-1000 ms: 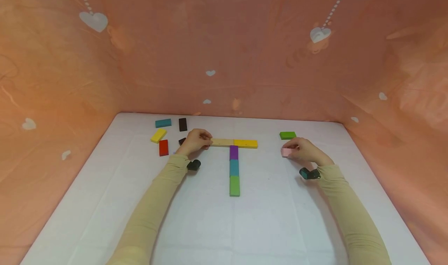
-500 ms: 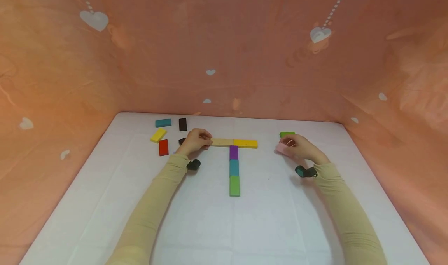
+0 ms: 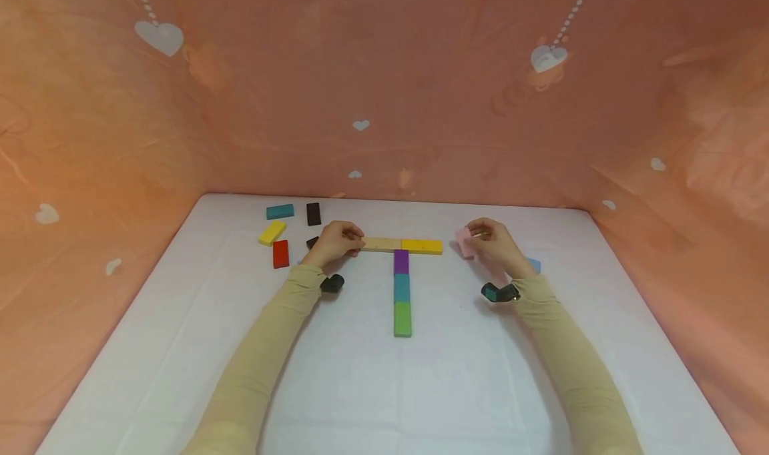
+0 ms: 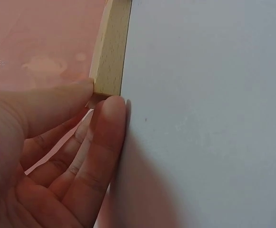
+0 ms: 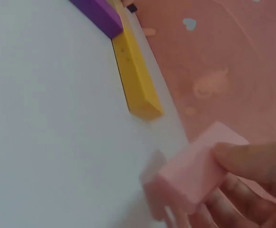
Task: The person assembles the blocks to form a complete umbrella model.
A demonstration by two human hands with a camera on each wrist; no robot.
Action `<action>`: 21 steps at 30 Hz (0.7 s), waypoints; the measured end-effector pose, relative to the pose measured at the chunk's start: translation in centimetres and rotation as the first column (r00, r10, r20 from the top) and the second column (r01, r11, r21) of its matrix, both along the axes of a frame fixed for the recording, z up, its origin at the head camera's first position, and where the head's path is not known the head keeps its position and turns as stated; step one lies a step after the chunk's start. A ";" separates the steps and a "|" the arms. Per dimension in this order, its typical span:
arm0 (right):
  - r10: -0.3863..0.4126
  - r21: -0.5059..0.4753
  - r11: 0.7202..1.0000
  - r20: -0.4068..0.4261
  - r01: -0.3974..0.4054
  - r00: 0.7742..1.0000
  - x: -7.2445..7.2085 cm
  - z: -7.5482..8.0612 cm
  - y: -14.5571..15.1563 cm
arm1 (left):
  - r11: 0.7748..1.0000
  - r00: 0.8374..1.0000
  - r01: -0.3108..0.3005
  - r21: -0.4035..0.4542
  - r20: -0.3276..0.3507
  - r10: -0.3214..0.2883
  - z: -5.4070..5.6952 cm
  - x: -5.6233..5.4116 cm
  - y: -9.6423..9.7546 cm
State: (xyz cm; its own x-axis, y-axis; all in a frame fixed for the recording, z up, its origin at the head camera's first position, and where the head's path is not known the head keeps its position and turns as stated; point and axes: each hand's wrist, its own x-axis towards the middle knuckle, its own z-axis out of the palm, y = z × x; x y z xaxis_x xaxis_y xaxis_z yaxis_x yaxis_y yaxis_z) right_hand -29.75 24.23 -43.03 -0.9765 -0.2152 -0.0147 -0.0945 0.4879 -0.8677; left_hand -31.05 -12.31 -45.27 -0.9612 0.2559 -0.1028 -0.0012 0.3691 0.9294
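Note:
My right hand (image 3: 496, 247) pinches a pink block (image 3: 463, 243) between thumb and fingers, to the right of the yellow block (image 3: 422, 247). In the right wrist view the held block is tilted above the white surface. My left hand (image 3: 334, 243) has its thumb and a fingertip at the left end of a plain wooden block (image 4: 113, 52), pinching its corners. The wooden and yellow blocks lie end to end in a row. From their joint a purple block (image 3: 401, 261), a teal block (image 3: 402, 287) and a light green block (image 3: 402, 319) run toward me.
Left of my left hand lie a blue-teal block (image 3: 280, 211), a black block (image 3: 314, 213), a yellow block (image 3: 273, 233) and a red block (image 3: 280, 254). A light blue block (image 3: 534, 265) shows partly behind my right wrist. Orange cloth (image 3: 384, 155) surrounds the white tabletop (image 3: 456, 388).
My right hand has carried the pink block left and away from me, toward the yellow block, turning it. It now hides the green block and uncovers a light blue one. The left hand stays put.

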 end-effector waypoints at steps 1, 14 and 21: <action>-0.030 -0.031 0.999 0.020 0.031 0.999 0.0 -0.1 -0.3 | 1.000 1.000 0.000 -0.002 -0.004 0.000 0.0 0.0 0.0; -0.191 -0.228 0.945 0.193 0.234 0.962 -1.0 -1.9 -2.4 | 0.999 0.998 0.028 0.043 -0.050 -0.026 -0.1 0.2 -0.3; -0.238 -0.273 0.918 0.202 0.288 0.950 -1.6 -2.6 -2.8 | 1.000 1.000 0.000 -0.002 -0.017 0.000 -0.3 -0.1 -0.1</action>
